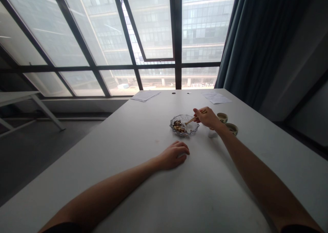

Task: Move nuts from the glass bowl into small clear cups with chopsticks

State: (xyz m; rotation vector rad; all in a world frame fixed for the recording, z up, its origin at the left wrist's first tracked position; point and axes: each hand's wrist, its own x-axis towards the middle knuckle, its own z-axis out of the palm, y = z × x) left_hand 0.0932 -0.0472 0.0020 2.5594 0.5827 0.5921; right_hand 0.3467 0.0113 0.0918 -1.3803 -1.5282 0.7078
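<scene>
A pair of wooden chopsticks (194, 118) is gripped in my right hand (207, 117), their tips over the clear scalloped glass bowl (193, 129). In the left part of that bowl lies a heap of small brown and pale pieces (178, 126), perhaps nuts or beans. My left hand (174, 155) rests on the white table in front of the bowl, fingers loosely bent and thumb apart, with nothing held. Just beyond my right wrist stand two small patterned cups (222, 117), one partly hidden by the forearm. A small white object (212, 134) sits under the wrist, its kind unclear.
Sheets of paper lie at the far left (145, 95) and far right (216, 97) of the white table (128, 137). Two small round items are near the back edge. Large windows stand behind, a dark curtain (246, 52) at right, another table (23, 98) at left.
</scene>
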